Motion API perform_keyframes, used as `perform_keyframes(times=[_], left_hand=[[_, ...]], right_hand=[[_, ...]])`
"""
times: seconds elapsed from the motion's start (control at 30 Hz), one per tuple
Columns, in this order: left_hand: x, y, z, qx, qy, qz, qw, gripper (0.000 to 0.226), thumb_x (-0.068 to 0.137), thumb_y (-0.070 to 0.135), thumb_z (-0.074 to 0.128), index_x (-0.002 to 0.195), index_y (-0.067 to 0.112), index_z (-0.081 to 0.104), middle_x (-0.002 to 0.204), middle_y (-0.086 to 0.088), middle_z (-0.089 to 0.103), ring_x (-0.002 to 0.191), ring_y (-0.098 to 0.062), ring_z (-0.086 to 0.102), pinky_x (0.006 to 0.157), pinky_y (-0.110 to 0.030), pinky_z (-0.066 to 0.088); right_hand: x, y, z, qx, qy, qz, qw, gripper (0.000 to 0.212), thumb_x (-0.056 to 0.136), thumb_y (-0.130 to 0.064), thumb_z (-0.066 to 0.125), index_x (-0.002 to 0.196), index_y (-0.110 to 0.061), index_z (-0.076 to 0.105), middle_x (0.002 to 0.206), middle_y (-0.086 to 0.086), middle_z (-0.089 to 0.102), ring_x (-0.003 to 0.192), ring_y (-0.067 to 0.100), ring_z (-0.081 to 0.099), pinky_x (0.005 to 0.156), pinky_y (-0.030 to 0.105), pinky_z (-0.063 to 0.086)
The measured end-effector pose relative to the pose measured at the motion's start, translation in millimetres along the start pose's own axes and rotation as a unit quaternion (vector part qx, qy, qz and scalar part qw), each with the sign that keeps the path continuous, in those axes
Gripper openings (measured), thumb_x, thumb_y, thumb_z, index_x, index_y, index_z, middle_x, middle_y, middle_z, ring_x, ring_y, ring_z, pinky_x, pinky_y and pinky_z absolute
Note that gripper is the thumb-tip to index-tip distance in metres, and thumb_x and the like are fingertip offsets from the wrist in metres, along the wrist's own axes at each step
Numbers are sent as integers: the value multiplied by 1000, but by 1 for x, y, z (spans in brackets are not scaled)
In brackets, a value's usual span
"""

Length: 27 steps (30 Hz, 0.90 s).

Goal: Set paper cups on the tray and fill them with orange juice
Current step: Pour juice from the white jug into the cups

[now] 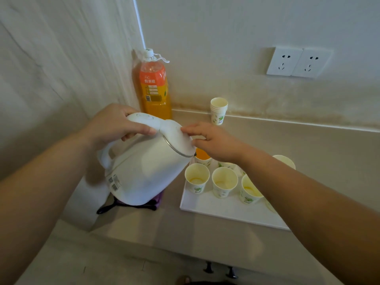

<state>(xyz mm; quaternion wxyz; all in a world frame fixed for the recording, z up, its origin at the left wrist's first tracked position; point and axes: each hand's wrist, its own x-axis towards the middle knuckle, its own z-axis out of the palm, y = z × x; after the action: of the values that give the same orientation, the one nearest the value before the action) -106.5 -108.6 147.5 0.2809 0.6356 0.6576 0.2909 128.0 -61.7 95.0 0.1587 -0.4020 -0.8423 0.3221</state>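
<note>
My left hand (115, 126) grips the handle of a white kettle (144, 169), which is tilted with its spout over a paper cup (202, 158) holding orange juice at the tray's far left. My right hand (211, 140) rests its fingers on the kettle's lid. The white tray (216, 210) carries several paper cups; the three in the front row (197, 177) (224, 182) (249, 189) each hold a little yellow liquid at the bottom. My right forearm hides part of the back row.
An orange juice bottle (155, 85) with a white cap stands in the wall corner. A stack of paper cups (219, 111) sits by the back wall. A purple kettle base (156, 202) with a black cord lies under the kettle. Wall sockets (296, 61) at right.
</note>
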Motion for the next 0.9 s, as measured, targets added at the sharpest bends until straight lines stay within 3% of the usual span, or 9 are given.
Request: perform_keyframes(times=[0.1, 0.23, 0.43, 0.6, 0.9], left_hand=[[-7, -1, 6, 8, 9, -24, 1000, 25, 53, 38, 86, 59, 22, 66, 39, 7, 52, 36, -2, 44, 50, -25, 37], [-10, -2, 9, 26, 2, -41, 999, 28, 57, 38, 87, 67, 23, 67, 40, 7, 54, 40, -5, 48, 53, -26, 40], [-10, -5, 12, 36, -6, -53, 998, 23, 63, 37, 84, 71, 21, 69, 43, 7, 56, 49, -14, 52, 55, -29, 42], [-10, -4, 15, 37, -15, -61, 997, 36, 50, 47, 86, 69, 22, 68, 44, 6, 58, 48, -12, 52, 53, -28, 42], [-7, -5, 17, 46, -11, -68, 997, 26, 63, 38, 84, 77, 22, 69, 43, 8, 58, 50, -11, 52, 53, -27, 42]], right_hand=[[-1, 5, 6, 15, -20, 0, 1000, 46, 93, -4, 47, 136, -18, 51, 136, 3, 51, 125, 16, 45, 109, 30, 32], [-6, 5, 7, 100, -42, 36, 993, 44, 92, -1, 49, 134, -16, 53, 133, 1, 53, 118, 11, 48, 101, 20, 35], [-9, 10, 11, 197, -46, 81, 976, 44, 90, -2, 50, 129, -21, 57, 130, 2, 57, 119, 15, 53, 98, 23, 42], [-8, 13, 17, 216, -52, 101, 970, 44, 90, -4, 51, 129, -24, 58, 131, 5, 57, 120, 22, 53, 99, 30, 44], [-8, 15, 18, 218, -52, 101, 969, 45, 91, -6, 50, 131, -25, 56, 134, 3, 54, 120, 19, 53, 97, 27, 43]])
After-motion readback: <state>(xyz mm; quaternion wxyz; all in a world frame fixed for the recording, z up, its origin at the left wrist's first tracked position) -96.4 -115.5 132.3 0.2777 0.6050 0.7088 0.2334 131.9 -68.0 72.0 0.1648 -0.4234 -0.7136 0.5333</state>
